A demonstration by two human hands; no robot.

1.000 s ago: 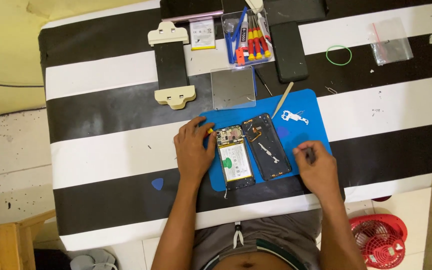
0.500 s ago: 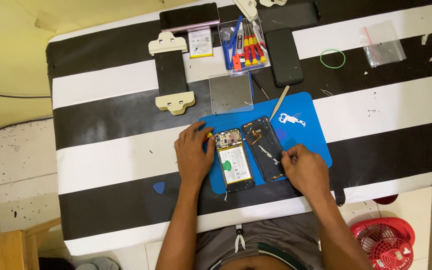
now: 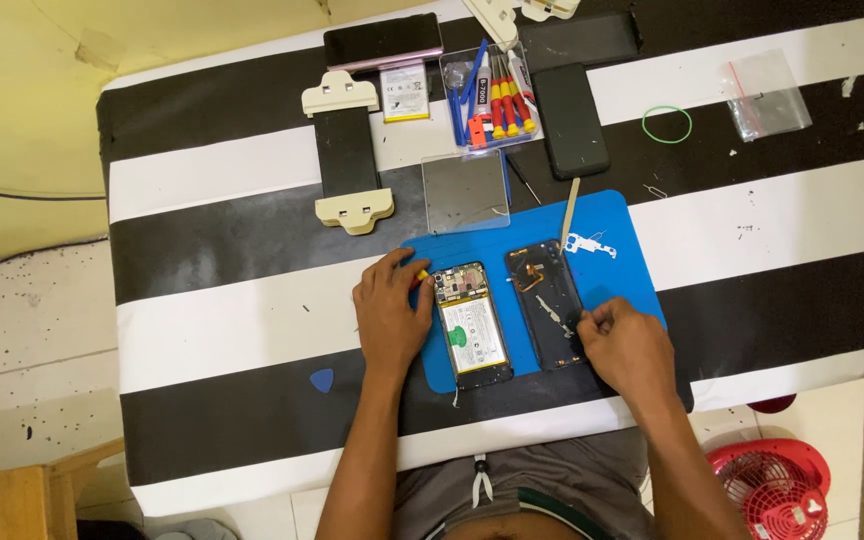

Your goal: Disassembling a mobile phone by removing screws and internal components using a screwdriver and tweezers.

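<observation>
An opened phone (image 3: 472, 325), its battery and circuit board bare, lies on a blue mat (image 3: 624, 262). Its black back cover (image 3: 548, 300) lies beside it on the right. My left hand (image 3: 390, 312) rests on the mat's left edge, against the phone's upper left corner, its fingers closed on a small yellow-tipped tool (image 3: 421, 275). My right hand (image 3: 630, 347) sits at the cover's lower right edge with thumb and fingertips pinched together. Anything between them is too small to see.
On the striped table behind the mat are a clear plastic lid (image 3: 465, 190), a black clamp with cream ends (image 3: 345, 150), a case of screwdrivers (image 3: 492, 100), a black phone (image 3: 570, 120), a green rubber band (image 3: 667, 123) and a blue pick (image 3: 322, 380). A red fan (image 3: 774, 490) stands on the floor.
My right hand has moved left from the mat's right edge to the back cover and pinched its fingers. My left hand has stayed by the phone.
</observation>
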